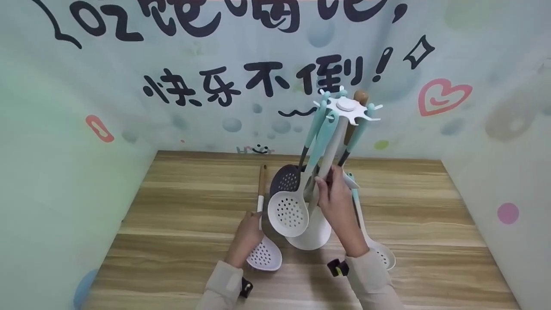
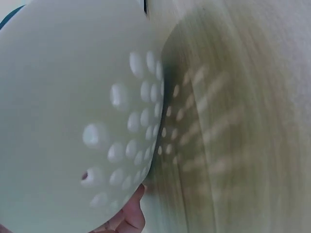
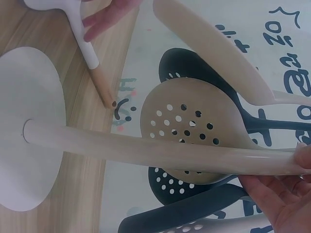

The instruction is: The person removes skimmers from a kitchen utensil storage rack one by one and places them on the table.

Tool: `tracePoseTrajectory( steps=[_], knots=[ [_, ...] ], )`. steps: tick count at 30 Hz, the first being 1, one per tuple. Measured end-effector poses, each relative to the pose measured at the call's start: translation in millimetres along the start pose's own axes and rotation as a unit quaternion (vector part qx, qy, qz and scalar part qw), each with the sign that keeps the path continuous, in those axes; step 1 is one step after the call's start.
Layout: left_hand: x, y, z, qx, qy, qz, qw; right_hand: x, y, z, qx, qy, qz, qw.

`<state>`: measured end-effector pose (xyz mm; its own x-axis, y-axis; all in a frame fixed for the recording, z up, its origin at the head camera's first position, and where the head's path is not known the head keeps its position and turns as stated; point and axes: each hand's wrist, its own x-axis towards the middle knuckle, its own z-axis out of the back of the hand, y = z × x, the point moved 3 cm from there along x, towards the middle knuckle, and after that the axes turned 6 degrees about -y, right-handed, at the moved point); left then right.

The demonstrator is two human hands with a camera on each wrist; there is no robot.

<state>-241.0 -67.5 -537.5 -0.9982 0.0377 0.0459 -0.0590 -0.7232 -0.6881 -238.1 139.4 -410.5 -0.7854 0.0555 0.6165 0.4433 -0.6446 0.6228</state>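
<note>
My right hand [image 1: 338, 196] grips the pole of a white utensil stand [image 1: 331, 150], which leans to one side above its round base [image 1: 316, 232]. Utensils with turquoise handles hang from its hooked top, among them a white skimmer [image 1: 288, 214] and a dark skimmer [image 1: 286, 181]. In the right wrist view the pole [image 3: 146, 149] runs between fingers and thumb of that hand [image 3: 279, 196]. My left hand [image 1: 249, 234] pinches the handle of another white skimmer [image 1: 264, 256] with a wooden handle end. Its perforated head [image 2: 73, 121] fills much of the left wrist view.
A slotted white spoon [image 1: 383, 256] with a turquoise handle end lies on the wooden table [image 1: 181, 245], right of the stand. Printed cloth [image 1: 241, 125] rises behind the table, with pale walls at both sides. A wooden-handled utensil [image 1: 360, 97] also hangs on the stand.
</note>
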Motion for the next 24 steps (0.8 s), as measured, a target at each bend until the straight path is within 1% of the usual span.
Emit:
tracePoseTrajectory(
  steps=[4, 10, 14, 17, 20, 22, 24],
  knots=[
    [0.7, -2.5, 1.3, 0.004, 0.001, 0.003, 1.0000, 0, 1, 0.1, 0.002, -0.002, -0.003, 1.000],
    [0.6, -5.9, 5.0, 0.020, 0.021, 0.031, 0.9991, 0, 2, -0.9, 0.005, -0.005, 0.000, 1.000],
    [0.0, -13.3, 12.6, 0.023, 0.028, 0.045, 0.9983, -1, 2, -1.1, 0.005, -0.008, 0.005, 1.000],
    [1.8, -22.1, 22.0, 0.026, 0.009, 0.039, 0.9989, -1, 3, -1.2, 0.002, -0.009, 0.007, 1.000],
    [5.0, -33.8, 33.8, 0.020, -0.026, 0.020, 0.9993, 0, 2, -1.5, 0.006, -0.008, 0.007, 1.000],
    [6.2, -43.2, 42.3, 0.006, -0.049, 0.004, 0.9988, 0, 2, -1.3, 0.010, -0.008, 0.006, 1.000],
    [6.2, -52.3, 50.0, -0.020, -0.069, -0.015, 0.9973, 0, 1, -1.5, 0.014, -0.005, 0.003, 1.000]
  ],
)
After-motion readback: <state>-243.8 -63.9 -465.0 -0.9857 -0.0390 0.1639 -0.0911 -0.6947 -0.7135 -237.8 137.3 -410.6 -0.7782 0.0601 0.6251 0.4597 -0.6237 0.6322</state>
